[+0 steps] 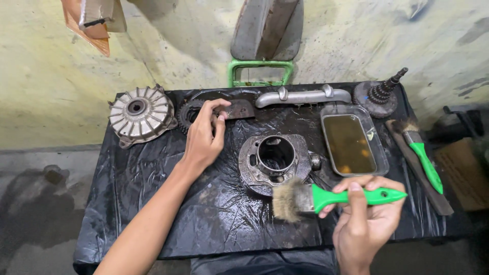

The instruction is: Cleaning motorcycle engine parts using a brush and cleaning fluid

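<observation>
Overhead, a black plastic sheet (153, 203) covers the table, wet with oily residue. Finned hub (140, 113) at far left, dry-looking, untouched. Engine cylinder (275, 160) sits centre, still grimy. Tray of amber liquid (353, 144) just right of it. Second brush (420, 150) lies by the right edge. Right hand (369, 214) is closed around a green-handled brush (326, 198), bristles just beside the cylinder's near rim. Left hand (205, 135), fingers pinching a small metal bracket (238, 109) beside the sprocket (188, 114). Cleaning looks barely begun.

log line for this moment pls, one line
left hand: on sprocket | right hand: holds green-handled brush | cylinder centre, beside brush bristles | tray of brownish liquid right
</observation>
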